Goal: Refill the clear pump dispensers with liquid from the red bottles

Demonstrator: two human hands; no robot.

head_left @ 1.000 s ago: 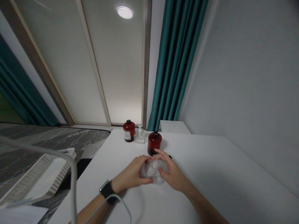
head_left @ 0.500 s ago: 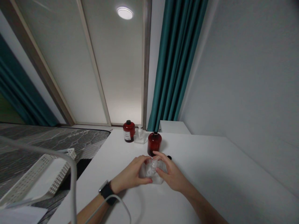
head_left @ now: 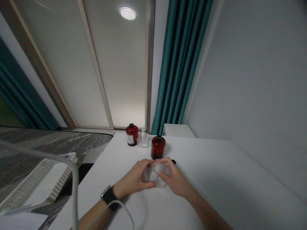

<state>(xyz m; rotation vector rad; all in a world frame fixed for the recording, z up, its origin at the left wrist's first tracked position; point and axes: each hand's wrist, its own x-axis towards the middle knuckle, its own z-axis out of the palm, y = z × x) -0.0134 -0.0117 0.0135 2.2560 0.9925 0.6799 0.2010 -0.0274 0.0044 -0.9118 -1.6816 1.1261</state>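
Note:
Both of my hands hold a clear square pump bottle (head_left: 155, 175) on the white table (head_left: 211, 188), which shows as pale, see-through glass or plastic. My left hand (head_left: 135, 176) grips its left side and my right hand (head_left: 173, 177) wraps its right side. My fingers cover part of the pump head. Just beyond my right fingers lies a small black cap (head_left: 173, 162). A dark red bottle (head_left: 158, 147) stands close behind my hands, and a black smartwatch (head_left: 109, 197) sits on my left wrist.
Further back stand a labelled red bottle (head_left: 132, 134) and a second clear pump bottle (head_left: 143, 139). A white cable (head_left: 120, 206) crosses my left forearm. A white perforated basket (head_left: 40, 179) and a grey mat (head_left: 59, 143) lie beyond the table's left edge.
My hands have closed in around the clear bottle, and my fingers now cover more of its pump. The view has shifted slightly.

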